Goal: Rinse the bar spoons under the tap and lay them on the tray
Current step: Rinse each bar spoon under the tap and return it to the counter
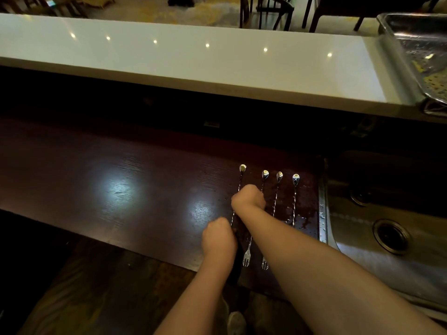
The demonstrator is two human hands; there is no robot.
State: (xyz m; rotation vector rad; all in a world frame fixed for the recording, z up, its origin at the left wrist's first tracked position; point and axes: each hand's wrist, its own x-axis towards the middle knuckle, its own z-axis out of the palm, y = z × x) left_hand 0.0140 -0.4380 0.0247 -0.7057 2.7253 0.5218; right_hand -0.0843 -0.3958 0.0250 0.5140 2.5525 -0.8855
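Note:
Several bar spoons lie side by side on a dark, wet mat or tray [307, 209] at the right end of the wooden counter, bowls far and fork ends near. My right hand [248, 197] is curled over the twisted stem of the leftmost bar spoon [242, 168], hiding part of the second spoon [265, 174]. My left hand [219, 238] is closed at the near end of that leftmost spoon, by the mat's left edge. The third spoon [279, 176] and fourth spoon [295, 179] lie untouched; my right forearm covers the fourth's near end.
A steel sink [362, 262] with a round drain [390, 235] adjoins the mat on the right. A raised white bar top [169, 59] runs across the back, with a perforated steel tray [425, 52] at its right end. Dark wooden counter [96, 180] stretches left.

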